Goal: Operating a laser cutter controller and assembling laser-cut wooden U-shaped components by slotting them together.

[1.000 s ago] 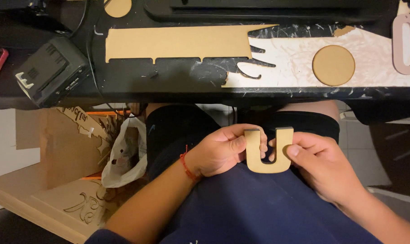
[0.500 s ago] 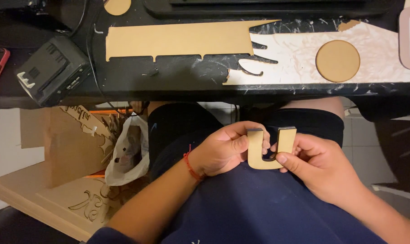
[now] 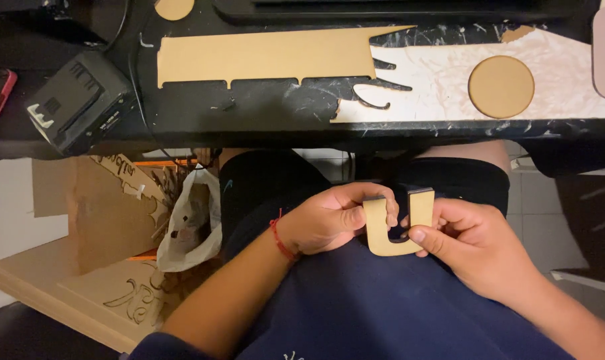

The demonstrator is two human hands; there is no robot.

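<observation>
We pinch a tan U-shaped wooden piece over our lap, left hand on one prong, right hand on the other, below the surface's near edge.

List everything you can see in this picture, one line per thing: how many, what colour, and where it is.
U-shaped wooden piece: one, tan, held over the lap
long board: one, tan, on the black table
round disc: one, tan, on the table, right
black box: one, table's left end
plastic bag: one, whitish, below the table, left
cut boards: several, tan, stacked on the floor, left
red wrist string: one
left hand: grips the U's left arm
right hand: grips its right arm
</observation>
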